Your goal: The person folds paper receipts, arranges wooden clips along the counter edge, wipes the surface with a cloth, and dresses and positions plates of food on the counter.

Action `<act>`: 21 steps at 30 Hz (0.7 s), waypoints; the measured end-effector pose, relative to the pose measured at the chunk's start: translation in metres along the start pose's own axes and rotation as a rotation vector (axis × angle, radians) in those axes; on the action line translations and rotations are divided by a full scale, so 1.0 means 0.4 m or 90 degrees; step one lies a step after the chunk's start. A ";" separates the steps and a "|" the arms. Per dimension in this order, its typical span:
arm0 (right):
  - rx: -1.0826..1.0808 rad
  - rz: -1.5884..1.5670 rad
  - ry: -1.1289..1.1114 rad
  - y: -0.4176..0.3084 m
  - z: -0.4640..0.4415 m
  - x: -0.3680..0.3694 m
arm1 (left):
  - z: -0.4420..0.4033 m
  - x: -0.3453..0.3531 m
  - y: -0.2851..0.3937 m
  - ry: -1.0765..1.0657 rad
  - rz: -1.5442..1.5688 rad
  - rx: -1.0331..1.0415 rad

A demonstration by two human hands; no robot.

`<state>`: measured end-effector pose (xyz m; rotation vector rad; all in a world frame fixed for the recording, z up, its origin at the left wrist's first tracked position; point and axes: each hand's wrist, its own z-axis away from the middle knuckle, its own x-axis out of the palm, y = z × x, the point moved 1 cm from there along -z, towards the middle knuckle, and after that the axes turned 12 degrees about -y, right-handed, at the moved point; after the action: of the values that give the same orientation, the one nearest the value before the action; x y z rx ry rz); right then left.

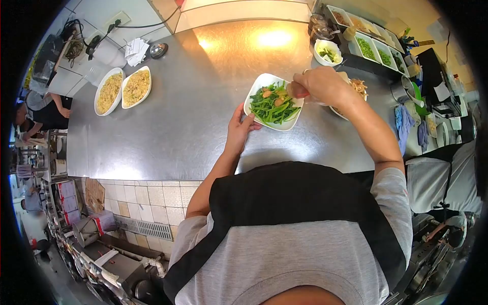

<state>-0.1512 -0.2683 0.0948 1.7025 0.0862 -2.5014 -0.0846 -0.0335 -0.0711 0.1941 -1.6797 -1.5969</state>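
A white dish [248, 108] of green leafy vegetables [272, 105] with a few orange-brown pieces on top lies on the steel counter. My left hand [240, 129] rests at the dish's left edge, fingers spread, thumb by the rim. Over the right edge of the dish, my right hand [323, 86] is closed round something reddish that I cannot make out. Partly behind that hand and wrist is a plate with light brown shredded food [359, 87].
Two white dishes of fried rice [109, 94] stand at the left of the steel counter [168, 122]. A small white bowl [328, 53] and trays of chopped toppings [365, 48] sit at the back right. Co-workers [442, 178] are at both sides.
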 end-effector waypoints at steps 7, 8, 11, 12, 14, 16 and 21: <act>-0.079 -0.331 -0.187 0.027 0.085 -0.019 | -0.005 0.002 0.006 -0.027 -0.046 0.025; -0.090 -0.366 -0.167 0.048 0.090 -0.013 | -0.003 0.009 0.009 -0.024 -0.030 0.029; -0.125 -0.593 0.000 0.129 0.118 -0.012 | 0.003 0.016 0.022 -0.023 -0.011 0.004; -0.115 -0.629 0.083 0.170 0.116 -0.013 | 0.003 0.010 0.017 -0.035 0.014 0.002; -0.104 -0.708 0.243 0.246 0.113 -0.017 | 0.008 0.017 0.024 -0.016 0.013 0.000; 0.007 -0.688 0.426 0.319 0.121 -0.040 | 0.011 0.017 0.026 -0.012 0.011 -0.004; 0.371 -0.460 0.713 0.501 0.057 0.013 | 0.010 0.014 0.026 -0.019 0.006 -0.011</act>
<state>-0.1487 -0.4698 0.1017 3.6440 0.0717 -1.5262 -0.0869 -0.0317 -0.0590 0.1541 -1.6859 -1.6137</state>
